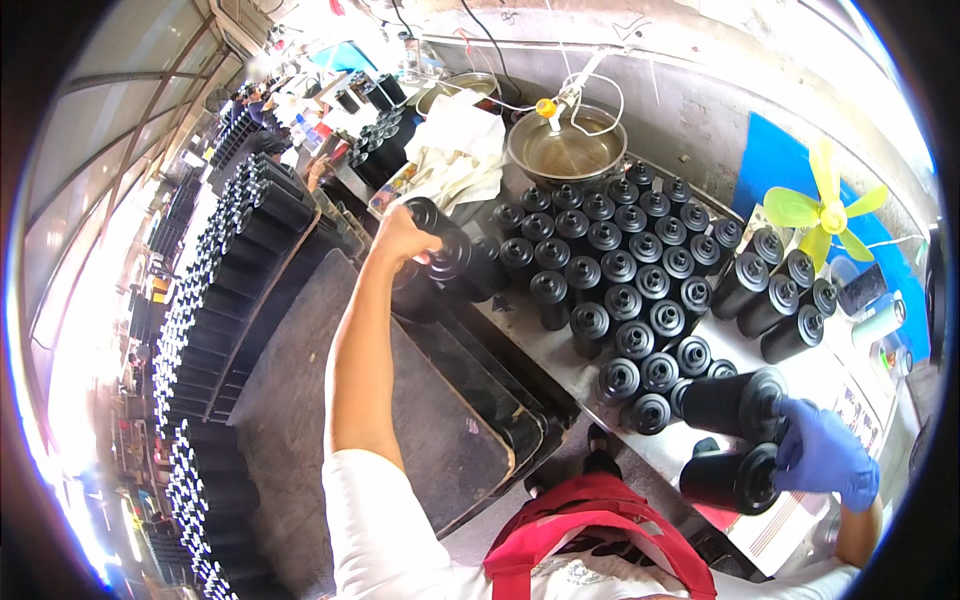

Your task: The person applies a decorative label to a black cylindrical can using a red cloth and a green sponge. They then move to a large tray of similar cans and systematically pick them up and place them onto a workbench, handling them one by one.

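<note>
Your gloved right hand (832, 455) is clamping the capped ends of two black canisters, an upper canister (730, 402) and a lower canister (722, 478), both tilting nearly sideways, their long axes running leftward from your fingers. Beyond their far ends, the cluster of upright canisters (620, 265) is standing up and to the left on the pale table (562, 368), its near edge lying closer to your right hand. Your bare left hand (403, 238) is curling over dark canisters (450, 252) past the cluster's left side, though hidden fingertips are keeping its closure uncertain.
</note>
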Available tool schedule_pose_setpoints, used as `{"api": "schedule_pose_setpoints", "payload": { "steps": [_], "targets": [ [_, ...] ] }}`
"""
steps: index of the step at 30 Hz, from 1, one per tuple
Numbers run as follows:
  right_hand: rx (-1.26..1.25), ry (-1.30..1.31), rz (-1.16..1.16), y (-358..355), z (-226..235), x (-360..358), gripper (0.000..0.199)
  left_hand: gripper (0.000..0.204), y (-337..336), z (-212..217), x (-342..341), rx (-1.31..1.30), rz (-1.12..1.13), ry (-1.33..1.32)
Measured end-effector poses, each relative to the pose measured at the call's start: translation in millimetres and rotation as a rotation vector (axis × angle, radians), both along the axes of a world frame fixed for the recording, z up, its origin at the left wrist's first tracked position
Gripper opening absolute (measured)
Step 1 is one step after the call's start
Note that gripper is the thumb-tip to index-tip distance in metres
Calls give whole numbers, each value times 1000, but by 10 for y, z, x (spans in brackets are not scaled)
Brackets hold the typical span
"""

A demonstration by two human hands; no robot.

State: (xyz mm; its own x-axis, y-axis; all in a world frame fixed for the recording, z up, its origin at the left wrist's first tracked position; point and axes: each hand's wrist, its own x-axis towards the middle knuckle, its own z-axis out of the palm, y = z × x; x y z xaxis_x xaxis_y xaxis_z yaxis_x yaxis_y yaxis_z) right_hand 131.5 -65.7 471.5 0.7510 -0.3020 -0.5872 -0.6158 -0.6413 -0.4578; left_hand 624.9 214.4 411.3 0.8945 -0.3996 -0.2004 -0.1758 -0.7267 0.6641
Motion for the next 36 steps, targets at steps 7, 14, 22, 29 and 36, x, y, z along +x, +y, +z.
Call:
{"api": "schedule_pose_setpoints", "payload": {
  "steps": [7,14,22,29,36],
  "targets": [
    [122,52,130,-161,18,149,67,46,100,-773,472,115,31,107],
    [35,57,157,-174,0,358,71,28,-42,-1058,479,198,199,124],
    [-29,-23,254,-275,-87,445,71,26,-244,-1007,166,252,111,174],
    [4,-48,228,-340,-55,347,70,26,-317,-799,-79,314,15,180],
    [25,-33,237,-344,-137,312,72,29,-421,-1343,-206,492,46,243]
  ]
}}
